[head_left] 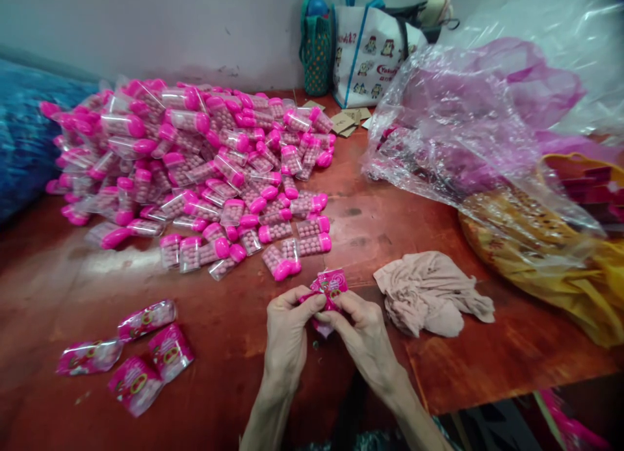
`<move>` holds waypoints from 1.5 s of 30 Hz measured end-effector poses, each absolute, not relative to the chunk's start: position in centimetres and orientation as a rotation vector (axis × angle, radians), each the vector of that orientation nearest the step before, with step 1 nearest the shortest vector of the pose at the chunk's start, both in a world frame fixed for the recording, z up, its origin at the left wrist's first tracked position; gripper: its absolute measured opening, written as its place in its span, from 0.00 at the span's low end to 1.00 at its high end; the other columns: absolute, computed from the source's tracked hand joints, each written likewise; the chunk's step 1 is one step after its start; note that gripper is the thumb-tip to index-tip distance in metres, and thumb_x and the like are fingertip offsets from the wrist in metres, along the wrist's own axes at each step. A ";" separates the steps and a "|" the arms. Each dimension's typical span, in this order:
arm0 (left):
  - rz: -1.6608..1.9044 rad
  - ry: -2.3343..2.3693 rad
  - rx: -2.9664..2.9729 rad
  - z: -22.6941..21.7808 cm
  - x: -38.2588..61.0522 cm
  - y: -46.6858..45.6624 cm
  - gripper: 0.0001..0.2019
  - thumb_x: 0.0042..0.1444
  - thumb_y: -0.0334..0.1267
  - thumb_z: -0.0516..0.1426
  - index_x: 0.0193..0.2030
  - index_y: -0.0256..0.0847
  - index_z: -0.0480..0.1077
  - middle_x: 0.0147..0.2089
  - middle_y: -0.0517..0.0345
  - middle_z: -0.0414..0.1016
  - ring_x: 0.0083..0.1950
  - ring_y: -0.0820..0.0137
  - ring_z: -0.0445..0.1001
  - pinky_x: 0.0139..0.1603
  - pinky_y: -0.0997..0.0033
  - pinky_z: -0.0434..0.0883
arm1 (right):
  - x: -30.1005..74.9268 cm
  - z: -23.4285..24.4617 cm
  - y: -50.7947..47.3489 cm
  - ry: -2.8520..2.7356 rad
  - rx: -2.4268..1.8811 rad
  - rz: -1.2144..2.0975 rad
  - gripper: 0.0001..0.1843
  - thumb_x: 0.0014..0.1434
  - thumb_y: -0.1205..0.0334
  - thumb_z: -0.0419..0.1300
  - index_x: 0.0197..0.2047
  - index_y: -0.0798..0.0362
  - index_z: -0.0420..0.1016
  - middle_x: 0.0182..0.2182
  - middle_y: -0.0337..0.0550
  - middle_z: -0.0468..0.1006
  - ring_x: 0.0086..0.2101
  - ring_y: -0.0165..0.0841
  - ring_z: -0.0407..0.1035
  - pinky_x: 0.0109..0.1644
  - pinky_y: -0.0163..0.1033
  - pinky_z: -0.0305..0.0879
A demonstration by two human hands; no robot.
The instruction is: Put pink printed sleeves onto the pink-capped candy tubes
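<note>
A little pink packet is being held just above the front of the desk. The left hand and the right hand are both pinching it tight with their fingers. Four wrapped packs are lying on the left, so I think only a little is done. A big pile of bare pink-capped tubes, too many to count, is sitting behind. One beige cloth is lying on the right, near one big see-through bag

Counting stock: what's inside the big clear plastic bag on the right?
Pink contents show through the clear plastic bag, blurred. Its folds and glare hide what they are and how many.
</note>
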State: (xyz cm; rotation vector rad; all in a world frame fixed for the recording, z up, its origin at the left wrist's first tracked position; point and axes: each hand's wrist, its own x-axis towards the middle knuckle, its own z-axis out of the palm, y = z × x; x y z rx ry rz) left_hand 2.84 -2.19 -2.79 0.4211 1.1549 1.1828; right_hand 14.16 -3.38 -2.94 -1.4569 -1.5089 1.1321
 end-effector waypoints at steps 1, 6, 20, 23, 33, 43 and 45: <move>1.187 1.159 0.407 -2.9 2.7 -2.2 0.07 0.39 0.30 0.64 0.19 0.34 0.70 0.18 0.65 0.67 0.20 0.80 0.63 0.23 0.80 0.63 | 14.1 -3.0 -3.4 -1.533 -1.431 1.139 0.09 0.57 0.68 0.57 0.25 0.55 0.68 0.23 0.36 0.68 0.27 0.29 0.63 0.30 0.32 0.56; 1.202 1.210 0.424 -3.6 2.2 -2.1 0.06 0.38 0.31 0.65 0.21 0.34 0.71 0.20 0.64 0.70 0.22 0.79 0.65 0.26 0.80 0.66 | 14.4 -2.7 -3.3 -1.653 -1.404 1.133 0.17 0.63 0.63 0.50 0.23 0.54 0.64 0.22 0.37 0.65 0.26 0.28 0.60 0.31 0.33 0.54; 1.496 1.691 0.821 -3.6 1.8 -3.3 0.07 0.42 0.32 0.64 0.26 0.38 0.69 0.23 0.65 0.70 0.24 0.77 0.69 0.24 0.81 0.67 | 13.2 -2.9 -3.0 -1.665 -1.427 1.178 0.09 0.60 0.61 0.54 0.30 0.52 0.71 0.25 0.38 0.72 0.28 0.30 0.65 0.32 0.33 0.57; 1.497 1.650 0.772 -4.1 1.3 -3.3 0.08 0.42 0.32 0.64 0.26 0.39 0.68 0.22 0.67 0.69 0.21 0.79 0.66 0.21 0.83 0.64 | 13.0 -3.0 -2.9 -1.493 -1.449 1.278 0.06 0.53 0.62 0.62 0.35 0.53 0.73 0.26 0.37 0.75 0.27 0.30 0.68 0.32 0.31 0.60; 1.346 1.589 0.729 -4.7 0.5 -3.0 0.10 0.42 0.35 0.64 0.30 0.39 0.67 0.22 0.66 0.68 0.22 0.78 0.66 0.21 0.82 0.64 | 13.0 -4.0 -2.8 -1.708 -1.442 1.010 0.19 0.63 0.61 0.50 0.21 0.54 0.67 0.20 0.37 0.65 0.24 0.29 0.60 0.28 0.33 0.54; 1.303 1.346 0.690 -4.5 -0.4 -3.0 0.08 0.42 0.30 0.63 0.29 0.37 0.68 0.32 0.59 0.73 0.33 0.72 0.72 0.34 0.75 0.70 | 13.1 -4.2 -2.9 -1.873 -1.419 0.871 0.13 0.63 0.64 0.48 0.32 0.53 0.72 0.26 0.43 0.71 0.29 0.33 0.64 0.33 0.36 0.60; 1.339 1.327 0.716 -4.7 -0.6 -3.0 0.08 0.42 0.29 0.63 0.25 0.37 0.66 0.34 0.59 0.73 0.35 0.72 0.72 0.35 0.75 0.70 | 13.1 -4.3 -2.9 -1.881 -1.421 0.863 0.13 0.64 0.64 0.48 0.34 0.53 0.73 0.26 0.43 0.71 0.29 0.34 0.64 0.33 0.36 0.61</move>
